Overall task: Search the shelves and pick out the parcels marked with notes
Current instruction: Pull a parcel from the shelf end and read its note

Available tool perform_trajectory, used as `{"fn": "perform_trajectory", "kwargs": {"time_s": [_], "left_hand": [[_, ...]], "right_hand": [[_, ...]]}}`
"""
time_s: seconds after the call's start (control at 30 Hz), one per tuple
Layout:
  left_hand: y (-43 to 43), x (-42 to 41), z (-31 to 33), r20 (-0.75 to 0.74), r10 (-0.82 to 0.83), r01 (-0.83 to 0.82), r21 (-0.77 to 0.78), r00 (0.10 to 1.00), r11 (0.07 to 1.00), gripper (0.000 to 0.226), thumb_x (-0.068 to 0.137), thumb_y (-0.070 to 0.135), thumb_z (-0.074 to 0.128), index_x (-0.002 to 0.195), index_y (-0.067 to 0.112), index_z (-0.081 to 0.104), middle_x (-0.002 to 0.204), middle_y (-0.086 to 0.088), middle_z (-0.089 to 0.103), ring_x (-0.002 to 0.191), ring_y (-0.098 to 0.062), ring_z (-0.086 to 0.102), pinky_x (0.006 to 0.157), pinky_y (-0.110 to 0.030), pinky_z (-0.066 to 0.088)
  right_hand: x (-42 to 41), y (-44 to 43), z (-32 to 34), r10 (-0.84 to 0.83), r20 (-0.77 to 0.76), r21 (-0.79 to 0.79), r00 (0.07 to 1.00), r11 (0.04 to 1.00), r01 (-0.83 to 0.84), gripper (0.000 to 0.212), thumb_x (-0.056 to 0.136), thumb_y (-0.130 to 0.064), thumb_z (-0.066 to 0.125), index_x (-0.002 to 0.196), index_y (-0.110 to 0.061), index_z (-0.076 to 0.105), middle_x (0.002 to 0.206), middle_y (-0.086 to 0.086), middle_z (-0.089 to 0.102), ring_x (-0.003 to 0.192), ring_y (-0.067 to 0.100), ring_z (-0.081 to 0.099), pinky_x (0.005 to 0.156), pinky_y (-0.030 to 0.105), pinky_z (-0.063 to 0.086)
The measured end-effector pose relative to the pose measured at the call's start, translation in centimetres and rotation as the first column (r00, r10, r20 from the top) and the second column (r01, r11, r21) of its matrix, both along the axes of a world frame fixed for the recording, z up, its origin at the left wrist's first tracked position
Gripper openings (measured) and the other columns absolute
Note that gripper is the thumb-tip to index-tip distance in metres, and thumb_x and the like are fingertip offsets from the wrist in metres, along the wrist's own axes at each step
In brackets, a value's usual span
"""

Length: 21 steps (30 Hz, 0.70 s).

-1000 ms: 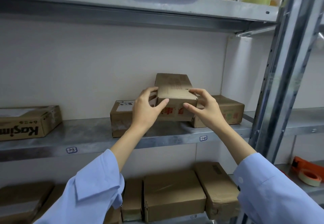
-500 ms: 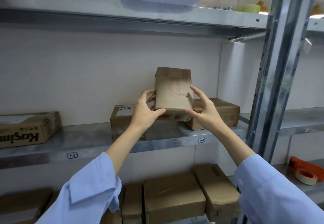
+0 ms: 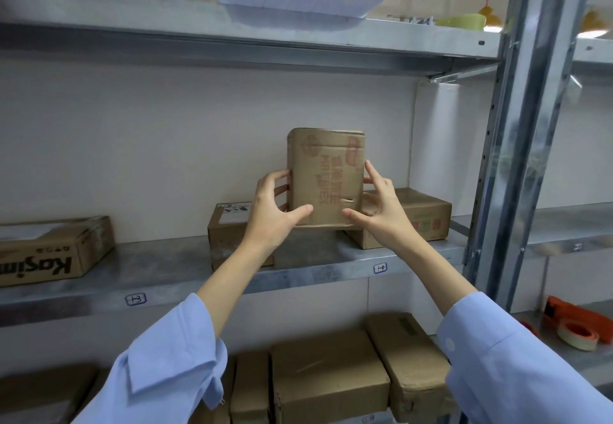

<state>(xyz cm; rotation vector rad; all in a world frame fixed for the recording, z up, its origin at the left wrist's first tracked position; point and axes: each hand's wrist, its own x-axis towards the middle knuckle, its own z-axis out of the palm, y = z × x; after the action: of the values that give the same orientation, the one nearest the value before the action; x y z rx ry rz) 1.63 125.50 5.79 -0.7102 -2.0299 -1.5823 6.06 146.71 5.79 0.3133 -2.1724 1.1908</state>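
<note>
A brown cardboard parcel (image 3: 326,175) with faded red print stands tipped up on end above the middle shelf (image 3: 166,274). My left hand (image 3: 272,211) grips its left side and my right hand (image 3: 378,206) grips its right side. No note shows on the face turned towards me. Behind my left hand sits a parcel with a white label (image 3: 229,228) on the shelf. A third parcel with red and green print (image 3: 421,216) lies behind my right hand.
A box printed Kasim (image 3: 49,251) rests at the shelf's left. Several parcels (image 3: 328,374) fill the lower shelf. A metal upright (image 3: 517,145) stands to the right, with an orange tape dispenser (image 3: 577,324) beyond it. Paper (image 3: 292,2) overhangs the top shelf.
Both hands have lifted the parcel off the shelf and tipped it upright, so its broad printed face now points towards me.
</note>
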Motion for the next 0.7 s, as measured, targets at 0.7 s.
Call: {"fn": "perform_trajectory", "kwargs": {"time_s": [0.7], "left_hand": [[-0.4, 1.0, 0.6, 0.025, -0.166, 0.165, 0.015, 0.986, 0.986, 0.088, 0.082, 0.018, 0.078, 0.148, 0.037, 0.023, 0.146, 0.013, 0.034, 0.127, -0.002, 0.036, 0.099, -0.024, 0.036]], "right_hand": [[1.3, -0.3, 0.9, 0.045, 0.023, -0.035, 0.999, 0.998, -0.044, 0.105, 0.079, -0.033, 0.079, 0.155, -0.035, 0.007, 0.141, -0.006, 0.037, 0.125, 0.006, 0.042, 0.085, -0.002, 0.038]]}}
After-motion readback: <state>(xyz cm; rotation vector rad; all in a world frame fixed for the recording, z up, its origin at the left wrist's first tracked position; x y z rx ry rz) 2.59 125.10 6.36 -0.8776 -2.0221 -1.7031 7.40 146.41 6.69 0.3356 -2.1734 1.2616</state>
